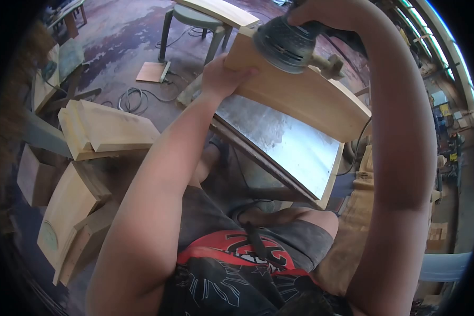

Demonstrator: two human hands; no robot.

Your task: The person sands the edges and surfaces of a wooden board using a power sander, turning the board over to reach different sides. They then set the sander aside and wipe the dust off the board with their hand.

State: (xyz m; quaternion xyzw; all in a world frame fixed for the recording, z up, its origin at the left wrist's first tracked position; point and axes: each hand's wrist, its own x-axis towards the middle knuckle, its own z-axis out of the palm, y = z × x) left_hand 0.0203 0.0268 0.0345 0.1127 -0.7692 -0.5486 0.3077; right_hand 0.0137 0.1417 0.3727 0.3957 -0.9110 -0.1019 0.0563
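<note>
A wide wooden board stands tilted on its long edge over a low work table with a shiny metal top. Gripping the board's left end is my left hand, its thumb lying along the near face. My right hand is wrapped round the top of a dark orbital sander. The sander's round pad is against or just in front of the board's upper left part; exact contact cannot be made out. Some of the right fingers are hidden behind the tool.
Stacked wooden pieces lie to the left, with more boards below them. Behind stands a plastic stool bearing another board. A coiled cable and a small square panel are on the floor. A cord hangs at the table's right.
</note>
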